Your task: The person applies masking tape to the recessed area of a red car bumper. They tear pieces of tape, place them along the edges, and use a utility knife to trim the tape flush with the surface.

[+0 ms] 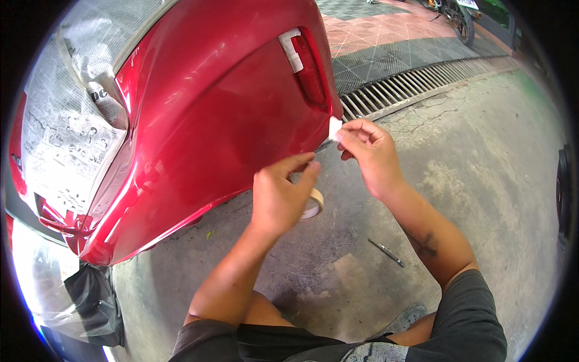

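Note:
My right hand (373,154) pinches a short piece of pale masking tape (335,128) between thumb and fingertips, close to the lower corner of a glossy red car bumper (223,114). My left hand (278,196) is curled in front of the bumper, thumb and forefinger nearly meeting. A roll of masking tape (316,204) shows partly behind it, gripped by the fingers that are hidden. Set into the bumper is a tall recess with a dark red reflector (310,78). Strips of pale tape (292,50) cover the recess's upper left edge.
Newspaper (72,139) is draped over the car at left, above plastic sheeting (45,259). A slim pen-like tool (386,252) lies on the concrete floor (470,157). Beyond runs a metal drain grate (416,87), then tiled matting with a motorcycle wheel (461,27).

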The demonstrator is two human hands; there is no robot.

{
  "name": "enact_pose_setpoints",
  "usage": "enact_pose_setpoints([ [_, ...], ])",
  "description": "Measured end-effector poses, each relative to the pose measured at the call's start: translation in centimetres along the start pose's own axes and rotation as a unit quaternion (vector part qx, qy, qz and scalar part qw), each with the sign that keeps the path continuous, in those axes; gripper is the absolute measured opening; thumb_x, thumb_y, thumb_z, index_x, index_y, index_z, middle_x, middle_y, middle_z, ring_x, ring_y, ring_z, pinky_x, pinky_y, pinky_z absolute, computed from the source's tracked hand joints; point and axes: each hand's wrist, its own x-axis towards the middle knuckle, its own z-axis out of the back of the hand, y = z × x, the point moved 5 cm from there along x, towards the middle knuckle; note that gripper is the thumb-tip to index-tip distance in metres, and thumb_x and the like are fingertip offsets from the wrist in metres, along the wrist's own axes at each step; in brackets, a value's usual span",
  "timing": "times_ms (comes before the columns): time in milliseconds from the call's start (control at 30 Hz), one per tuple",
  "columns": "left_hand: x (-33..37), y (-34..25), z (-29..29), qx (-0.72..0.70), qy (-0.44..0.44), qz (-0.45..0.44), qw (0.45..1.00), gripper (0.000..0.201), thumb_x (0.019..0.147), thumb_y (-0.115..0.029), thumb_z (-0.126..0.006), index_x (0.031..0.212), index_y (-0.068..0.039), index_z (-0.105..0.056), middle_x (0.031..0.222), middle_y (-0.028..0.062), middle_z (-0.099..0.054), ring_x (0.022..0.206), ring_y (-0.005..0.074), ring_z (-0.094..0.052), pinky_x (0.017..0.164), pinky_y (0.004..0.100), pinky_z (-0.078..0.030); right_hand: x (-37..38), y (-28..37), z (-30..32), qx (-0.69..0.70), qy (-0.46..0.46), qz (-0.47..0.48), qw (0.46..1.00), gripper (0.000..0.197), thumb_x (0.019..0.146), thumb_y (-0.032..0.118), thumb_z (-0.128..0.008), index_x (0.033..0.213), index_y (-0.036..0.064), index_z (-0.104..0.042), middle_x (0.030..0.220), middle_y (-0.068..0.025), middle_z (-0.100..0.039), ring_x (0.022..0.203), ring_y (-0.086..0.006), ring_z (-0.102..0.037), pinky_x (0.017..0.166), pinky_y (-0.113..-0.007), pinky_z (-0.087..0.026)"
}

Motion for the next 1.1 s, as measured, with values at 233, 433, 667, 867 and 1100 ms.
enact_pose_setpoints([
  [233, 1.8, 0.9, 0.6, -0.276, 0.06, 0.096, 0.955, 0.033, 0.109, -0.018, -0.078, 0.133, 0.004, -0.076, 0.103, 0.0067, -0.08, 0.086, 0.0083, -0.07, 0.077, 0.0254, -0.056, -1.3, -0.2, -1.9, -0.029, 0.121, -0.009, 0.992, 0.013, 0.104, 0.005, -0.079, 0.116, 0.0015, -0.074, 0.099, -0.0018, -0.075, 0.088, -0.0087, -0.068, 0.076, -0.027, -0.055],
  [433, 1.9, 2.3, 0.3, -0.287, 0.045, 0.095, 0.952, 0.021, 0.106, -0.012, -0.079, 0.119, 0.004, -0.079, 0.098, 0.0039, -0.079, 0.083, 0.0087, -0.07, 0.077, 0.0261, -0.057, -1.8, 0.0, -2.4, -0.06, 0.141, -0.032, 0.988, 0.011, 0.105, 0.004, -0.077, 0.116, 0.0012, -0.075, 0.098, -0.0022, -0.076, 0.088, -0.0085, -0.069, 0.076, -0.026, -0.055],
  [667, 1.8, 1.5, 0.6, -0.233, -0.03, 0.049, 0.971, 0.016, 0.105, -0.01, -0.079, 0.113, 0.004, -0.08, 0.096, 0.0047, -0.079, 0.087, 0.0088, -0.071, 0.079, 0.0266, -0.057, -1.7, -0.6, -1.7, 0.019, 0.133, -0.049, 0.99, 0.017, 0.106, 0.009, -0.077, 0.121, 0.0008, -0.077, 0.103, -0.0041, -0.079, 0.09, -0.0098, -0.071, 0.079, -0.029, -0.057],
  [867, 1.7, 1.8, 0.1, -0.219, -0.005, 0.029, 0.975, 0.015, 0.105, -0.01, -0.079, 0.112, 0.003, -0.081, 0.095, 0.0037, -0.079, 0.085, 0.008, -0.07, 0.077, 0.026, -0.057, -1.4, 0.1, -1.9, -0.039, 0.127, -0.052, 0.99, 0.016, 0.105, 0.011, -0.078, 0.118, 0.0011, -0.079, 0.102, -0.0039, -0.079, 0.09, -0.0094, -0.071, 0.078, -0.028, -0.056],
  [1100, 1.5, 1.4, 0.1, -0.231, -0.023, 0.048, 0.971, 0.016, 0.101, -0.012, -0.08, 0.107, 0.002, -0.083, 0.091, 0.0031, -0.078, 0.083, 0.0079, -0.064, 0.074, 0.0277, -0.052, -1.5, 0.8, -1.8, -0.078, 0.131, -0.035, 0.988, 0.015, 0.104, 0.008, -0.078, 0.117, 0.0009, -0.079, 0.1, -0.0028, -0.079, 0.088, -0.0085, -0.071, 0.076, -0.026, -0.055],
])
